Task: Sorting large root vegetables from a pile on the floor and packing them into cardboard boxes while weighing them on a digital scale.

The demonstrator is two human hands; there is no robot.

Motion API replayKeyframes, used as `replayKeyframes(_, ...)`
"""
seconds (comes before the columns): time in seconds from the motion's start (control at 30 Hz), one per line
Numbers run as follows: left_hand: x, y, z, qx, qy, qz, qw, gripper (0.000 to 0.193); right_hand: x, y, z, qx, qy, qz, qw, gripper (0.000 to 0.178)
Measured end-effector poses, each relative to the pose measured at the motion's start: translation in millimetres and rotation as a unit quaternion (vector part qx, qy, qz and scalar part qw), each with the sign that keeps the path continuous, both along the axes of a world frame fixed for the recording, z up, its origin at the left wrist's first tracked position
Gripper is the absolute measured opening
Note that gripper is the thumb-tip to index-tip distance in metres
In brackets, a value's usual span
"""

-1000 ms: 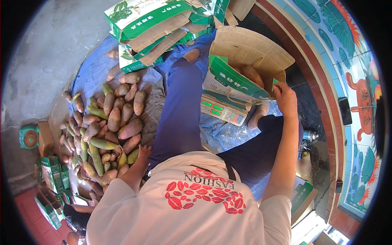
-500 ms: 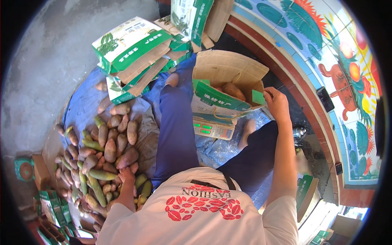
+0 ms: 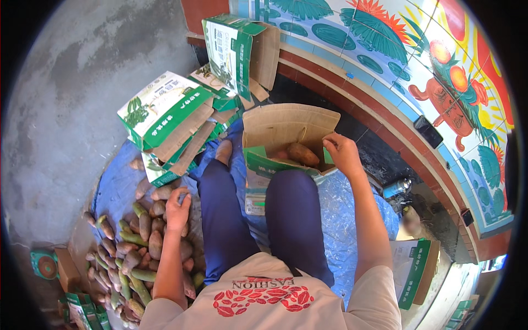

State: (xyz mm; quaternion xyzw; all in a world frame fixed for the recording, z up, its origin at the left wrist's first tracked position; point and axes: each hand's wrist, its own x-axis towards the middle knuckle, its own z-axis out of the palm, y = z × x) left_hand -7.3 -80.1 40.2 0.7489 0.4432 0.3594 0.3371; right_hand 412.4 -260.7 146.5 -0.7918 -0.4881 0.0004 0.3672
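brown cardboard shows inside the box [image 3: 291, 120], which stands open at the centre, beyond the knees. its far flap is raised; its near side is green and white and partly hidden by the right knee. reddish-brown roots [image 3: 304, 155] lie within, the largest towards the right end.

right hand [image 3: 336, 147]: at the right end of the box, fingers bent and narrow, the tips at a small green flap. whether they grip it i cannot tell. left hand [image 3: 177, 203]: above the far right part of the pile [image 3: 155, 245], beside the left leg, fingers curled inward; i cannot tell whether anything is held.

the pile, at left, is of roots, mostly reddish-brown, some green, lying close together. part of it rests on a blue sheet [image 3: 357, 242], which also runs under the feet and to the right. a scale [image 3: 254, 205] with a lit green display shows between the knees, just near the box.

far left: a stack [image 3: 159, 110] of green and white cartons, lying flat and overlapping, with an upright carton [image 3: 226, 55] just beyond. right: a bottle [image 3: 397, 188] lying tilted, and a dark phone [image 3: 428, 132] at the foot of a painted tile wall [image 3: 379, 38]. near right: a side carton [image 3: 404, 272], green and white.
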Motion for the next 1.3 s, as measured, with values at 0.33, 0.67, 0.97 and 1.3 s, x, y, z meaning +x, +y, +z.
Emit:
replayKeyframes(0.33, 140.0, -24.0, 106.1, 0.165, 0.068, -0.241, 0.954, 0.024, 37.3, 96.1, -51.7, 0.052, -0.212, -0.040, 0.975, 0.033)
replayKeyframes(0.67, 226.4, -45.6, 79.8, 0.233, 0.278, -0.338, 0.869, 0.035, 71.6, 141.2, -57.8, -0.261, -0.150, -0.065, 0.951, 0.020)
replayKeyframes(0.97, 227.4, -52.7, 63.3, 0.339, 0.244, -0.298, 0.858, 0.020, 42.8, 92.1, -74.2, -0.203, -0.282, 0.011, 0.938, 0.020)
replayKeyframes(1.3, 260.5, -120.8, 100.6, 0.474, 0.179, -0.392, 0.768, 0.016, 63.9, -91.8, -55.8, -0.008, -0.210, -0.134, 0.968, 0.012)
